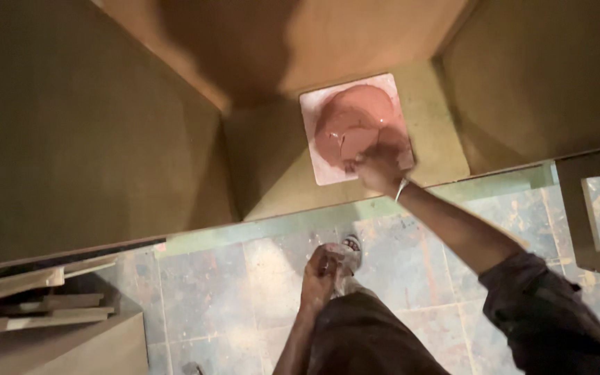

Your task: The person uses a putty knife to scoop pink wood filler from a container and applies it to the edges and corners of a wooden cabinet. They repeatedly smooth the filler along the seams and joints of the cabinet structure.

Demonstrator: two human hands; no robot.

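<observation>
A white square tile (317,163) lies on the bottom board of an open wooden cabinet (439,139). A mound of reddish-brown paste (352,121) sits on the tile. My right hand (381,167) reaches down to the near right edge of the paste and touches it with the fingers bunched; it is blurred, and anything it may hold is hidden. A pale band (402,188) circles that wrist. My left hand (321,272) hangs low by my knee with its fingers curled, above my sandalled foot (351,247).
The cabinet's side panels (85,125) rise steeply on the left and right. Stained floor tiles (210,292) lie in front. Stacked wooden strips and boards (36,305) are at the lower left. A cut wooden panel (592,215) stands at the right.
</observation>
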